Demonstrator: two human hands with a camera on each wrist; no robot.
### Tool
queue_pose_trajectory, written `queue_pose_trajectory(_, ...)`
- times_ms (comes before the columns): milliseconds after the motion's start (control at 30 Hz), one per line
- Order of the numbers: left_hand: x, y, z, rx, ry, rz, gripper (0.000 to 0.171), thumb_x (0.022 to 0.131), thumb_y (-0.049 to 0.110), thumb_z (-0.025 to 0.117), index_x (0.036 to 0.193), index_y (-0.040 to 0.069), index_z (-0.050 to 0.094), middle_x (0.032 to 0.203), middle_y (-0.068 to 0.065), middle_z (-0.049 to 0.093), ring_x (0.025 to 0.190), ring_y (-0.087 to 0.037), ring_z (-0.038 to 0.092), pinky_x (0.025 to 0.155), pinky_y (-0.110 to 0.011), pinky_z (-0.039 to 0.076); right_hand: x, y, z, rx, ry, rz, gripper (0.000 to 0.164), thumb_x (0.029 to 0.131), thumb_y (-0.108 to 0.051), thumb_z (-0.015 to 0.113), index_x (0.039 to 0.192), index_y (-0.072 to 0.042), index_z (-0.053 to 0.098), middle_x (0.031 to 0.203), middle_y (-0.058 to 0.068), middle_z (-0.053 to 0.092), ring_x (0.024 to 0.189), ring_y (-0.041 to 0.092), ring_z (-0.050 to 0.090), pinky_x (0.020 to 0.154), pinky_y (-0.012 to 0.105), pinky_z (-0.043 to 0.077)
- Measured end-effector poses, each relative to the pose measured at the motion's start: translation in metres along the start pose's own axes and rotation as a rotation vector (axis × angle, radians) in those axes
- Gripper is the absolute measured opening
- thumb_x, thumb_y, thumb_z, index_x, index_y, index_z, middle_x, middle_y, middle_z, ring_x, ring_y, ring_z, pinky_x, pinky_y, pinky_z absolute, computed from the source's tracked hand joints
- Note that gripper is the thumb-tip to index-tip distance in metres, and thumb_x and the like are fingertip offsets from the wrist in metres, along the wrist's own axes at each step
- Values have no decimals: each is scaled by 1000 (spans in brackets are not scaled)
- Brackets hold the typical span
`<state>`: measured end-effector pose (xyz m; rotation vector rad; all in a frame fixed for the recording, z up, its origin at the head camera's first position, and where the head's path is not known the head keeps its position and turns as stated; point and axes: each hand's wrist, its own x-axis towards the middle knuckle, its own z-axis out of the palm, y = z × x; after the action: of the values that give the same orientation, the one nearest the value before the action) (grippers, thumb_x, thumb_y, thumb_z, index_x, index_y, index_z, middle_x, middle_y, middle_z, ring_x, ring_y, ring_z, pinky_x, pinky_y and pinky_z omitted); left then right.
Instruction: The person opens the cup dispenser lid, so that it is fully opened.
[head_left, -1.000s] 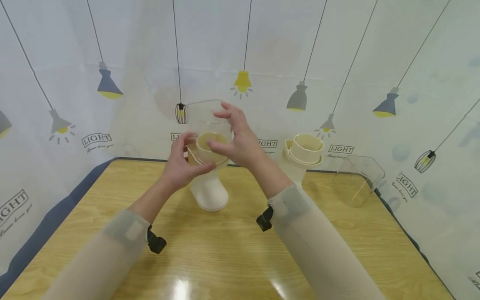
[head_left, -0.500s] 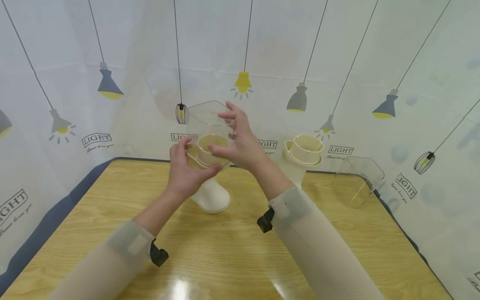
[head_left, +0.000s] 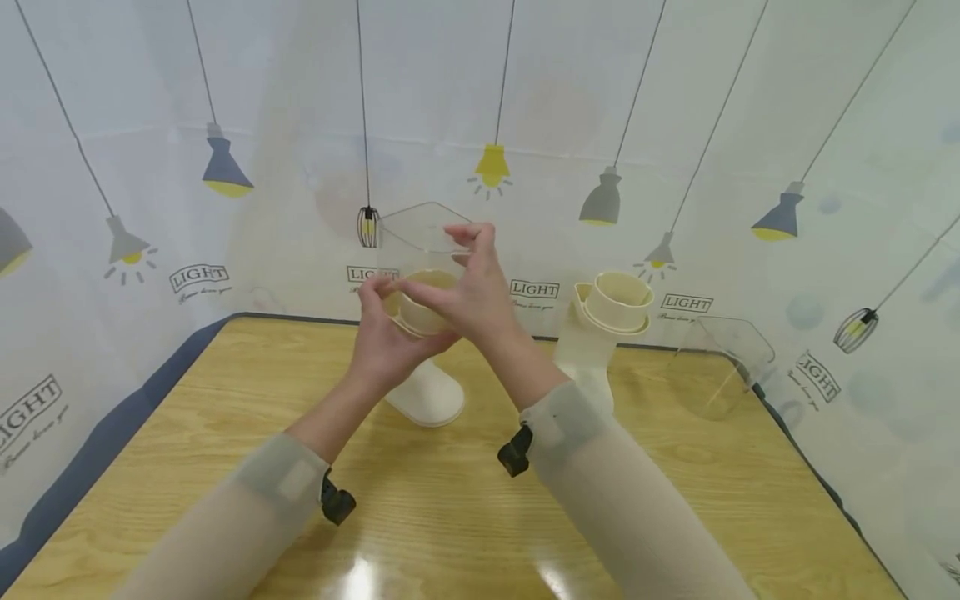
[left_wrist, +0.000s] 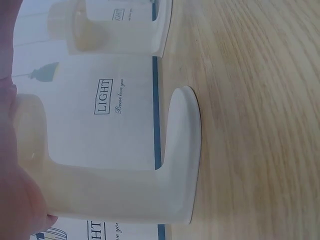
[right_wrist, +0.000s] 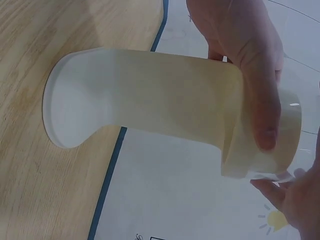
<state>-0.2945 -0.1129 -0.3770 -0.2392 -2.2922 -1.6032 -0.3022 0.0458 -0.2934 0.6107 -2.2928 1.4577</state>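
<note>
Cream stand [head_left: 429,392] rises from the wood-grain desk [head_left: 465,508] near the centre of my head view, its foot at 7 o'clock. I see the left hand [head_left: 390,342] with its fingers curled round the stand's head. The right hand [head_left: 483,296] bends its fingers and thumb about a clear container [head_left: 423,227] above that head, gripping it. From this stand, a second cream stand [head_left: 600,333] is at 3 o'clock, and beyond it sits a second clear container [head_left: 720,371].

All the writing I can read is on the backdrop [head_left: 292,167]: framed signs [head_left: 198,276] saying "LIGHT", with small script beneath. My left wrist view shows the script ending "love you"; its first word is uncertain. At 7 o'clock there, another sign is cut to "HT".

The fingers hide part of the container's lower edge, so I cannot tell how it seats. Its walls are faint. My right wrist view crops the right hand at 4 o'clock.
</note>
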Motion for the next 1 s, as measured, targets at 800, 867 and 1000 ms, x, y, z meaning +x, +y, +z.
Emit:
queue_pose_trajectory(800, 2, 0, 4, 79, 34, 33, 124, 69, 46, 101, 159, 13, 23, 161, -23, 40, 142, -41, 52, 116, -60, 50, 1, -15, 16, 26, 216, 154, 79, 82, -42, 97, 139, -24, 45, 150, -6, 63, 132, 26, 66, 105, 49, 57)
queue_pose_trajectory(867, 2, 0, 3, 87, 29, 34, 124, 70, 48, 101, 160, 13, 23, 162, -23, 39, 142, -41, 52, 115, -60, 51, 2, -15, 16, 35, 219, 171, 79, 82, -43, 97, 139, -25, 45, 151, -6, 62, 133, 26, 66, 105, 49, 58)
queue_pose_trajectory(1000, 2, -1, 3, 94, 32, 29, 121, 70, 46, 101, 157, 13, 24, 160, -23, 40, 139, -40, 53, 113, -60, 52, 2, -17, 16, 53, 199, 167, 80, 83, -41, 96, 140, -23, 44, 151, -6, 60, 133, 27, 63, 106, 48, 57)
